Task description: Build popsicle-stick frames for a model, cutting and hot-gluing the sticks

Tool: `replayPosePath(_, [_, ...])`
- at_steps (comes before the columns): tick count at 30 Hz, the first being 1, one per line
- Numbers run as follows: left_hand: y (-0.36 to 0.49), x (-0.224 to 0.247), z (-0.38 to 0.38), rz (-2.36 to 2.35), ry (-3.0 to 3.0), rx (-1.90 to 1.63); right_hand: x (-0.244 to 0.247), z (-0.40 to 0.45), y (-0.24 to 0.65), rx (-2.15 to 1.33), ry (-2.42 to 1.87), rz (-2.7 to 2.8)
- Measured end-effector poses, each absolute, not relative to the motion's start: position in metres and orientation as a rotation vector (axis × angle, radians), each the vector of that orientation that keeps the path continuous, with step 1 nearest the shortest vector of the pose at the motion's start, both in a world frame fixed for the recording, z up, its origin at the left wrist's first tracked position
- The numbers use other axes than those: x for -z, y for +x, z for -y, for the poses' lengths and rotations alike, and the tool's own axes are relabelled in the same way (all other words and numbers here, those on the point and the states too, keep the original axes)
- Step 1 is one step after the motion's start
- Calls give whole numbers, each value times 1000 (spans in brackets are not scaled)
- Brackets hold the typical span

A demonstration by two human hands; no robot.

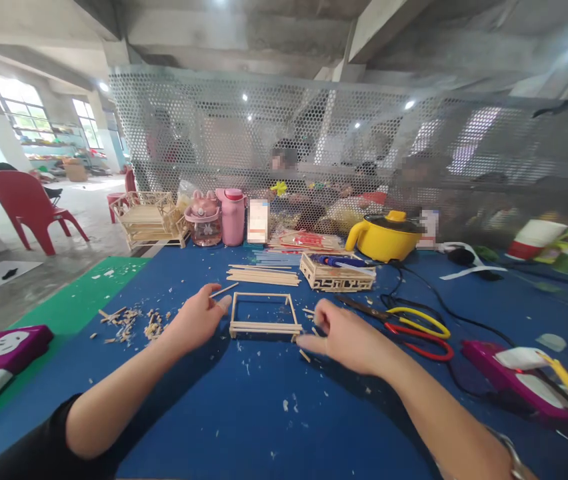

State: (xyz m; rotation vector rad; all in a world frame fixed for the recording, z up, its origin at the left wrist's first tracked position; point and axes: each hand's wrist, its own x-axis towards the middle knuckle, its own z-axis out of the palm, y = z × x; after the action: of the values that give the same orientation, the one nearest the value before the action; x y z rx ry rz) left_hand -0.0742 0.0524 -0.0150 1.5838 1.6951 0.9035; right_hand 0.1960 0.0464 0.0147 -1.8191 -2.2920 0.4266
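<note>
A small rectangular frame of thin wooden sticks [265,327] lies on the blue table in front of me, its front side doubled with sticks. On its left, my left hand [203,315] pinches a short wooden stick [225,289] that points to the right. By the frame's front right corner is my right hand [347,337], thumb stretched toward the corner and the other fingers bent, with a gap between. Small stick offcuts [305,356] lie around the right fingertips. Nothing shows in that hand. Whether its thumb touches the frame I cannot tell.
Behind the frame lie loose sticks [263,274] and a stick-built box [338,273] with a blue tool across it. Scissors [421,333], cables and a purple power strip [519,380] are right; a yellow pot [387,239] stands behind. Wood scraps [127,323] lie left.
</note>
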Motion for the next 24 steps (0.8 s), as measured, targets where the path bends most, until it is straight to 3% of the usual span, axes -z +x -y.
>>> replayPosePath(3, [-74,26,-46,-1670,1614,-966,-6,-35,199,-363,-1902,2422])
replayPosePath(10, [-65,28,-38,-1522,1448,-916,0,-29,193,-531,-1567,2487])
replayPosePath(17, [-51,22,-31,-1359,1106,-865,3,-43,206,-288,-1826,2298])
replayPosePath(24, [-50,26,-35,-1198,918,-916,8,-50,205,-275,-1820,2175])
